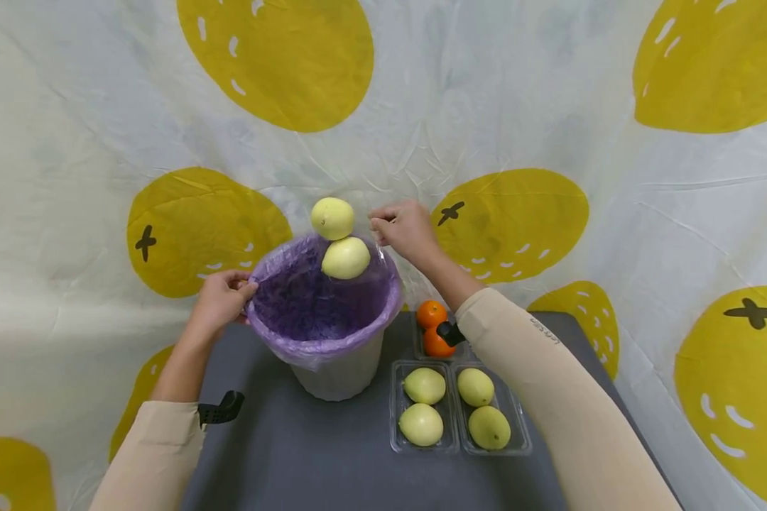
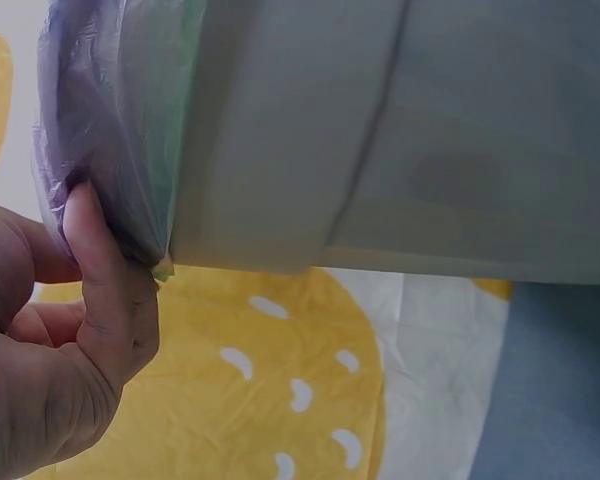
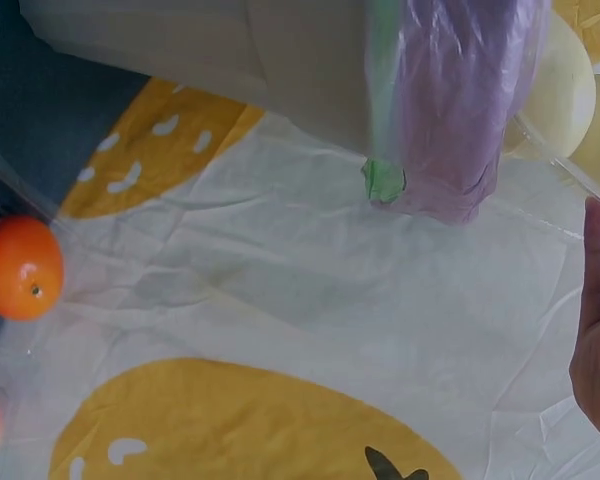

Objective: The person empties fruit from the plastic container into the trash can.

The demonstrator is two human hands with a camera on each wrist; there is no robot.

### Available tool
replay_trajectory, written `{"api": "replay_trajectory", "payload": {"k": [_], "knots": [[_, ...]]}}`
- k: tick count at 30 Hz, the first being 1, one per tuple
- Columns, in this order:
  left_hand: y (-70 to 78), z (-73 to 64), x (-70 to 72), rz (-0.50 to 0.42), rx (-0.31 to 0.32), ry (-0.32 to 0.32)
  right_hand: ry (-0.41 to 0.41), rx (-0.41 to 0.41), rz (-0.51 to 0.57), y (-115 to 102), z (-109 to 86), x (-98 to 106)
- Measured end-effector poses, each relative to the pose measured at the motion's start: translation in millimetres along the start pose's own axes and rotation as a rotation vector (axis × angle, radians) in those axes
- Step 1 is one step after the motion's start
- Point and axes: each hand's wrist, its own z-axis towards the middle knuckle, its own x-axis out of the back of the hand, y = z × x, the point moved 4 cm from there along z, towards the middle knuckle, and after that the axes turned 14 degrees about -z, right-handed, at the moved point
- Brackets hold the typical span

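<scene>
A light grey bin (image 1: 340,376), lined with a purple plastic bag (image 1: 393,301), stands slightly tilted on the dark table. My left hand (image 1: 222,298) grips its bag-covered rim on the left side; in the left wrist view the fingers (image 2: 100,270) curl against the folded liner. Above the far right rim, my right hand (image 1: 408,228) pinches the edge of a clear plastic tray (image 3: 555,158). Against this tilted tray are two pale yellow round fruits, an upper one (image 1: 332,218) and a lower one (image 1: 346,257), over the bin's mouth. The tray's outline is barely visible.
Right of the bin, two clear trays side by side hold pale yellow fruits, the left tray (image 1: 393,443) and the right tray (image 1: 525,446). Behind them sit oranges (image 1: 432,314) in another tray, partly behind my right forearm. A lemon-printed cloth (image 1: 383,156) hangs behind the table.
</scene>
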Motion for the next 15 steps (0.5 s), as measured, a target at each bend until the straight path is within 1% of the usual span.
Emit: {"api": "replay_trajectory", "payload": {"k": [4, 11, 15], "knots": [[-0.5, -1.7, 1.1, 0.010, 0.004, -0.007, 0.014, 0.013, -0.040, -1.3, 0.3, -2.2], [-0.4, -1.3, -0.4, 0.016, -0.008, -0.016, 0.095, 0.051, -0.119, -1.3, 1.1, -1.8], [0.0, -0.8, -0.1, 0.016, -0.005, -0.006, 0.104, 0.092, -0.109, -2.4, 2.4, -4.9]]}}
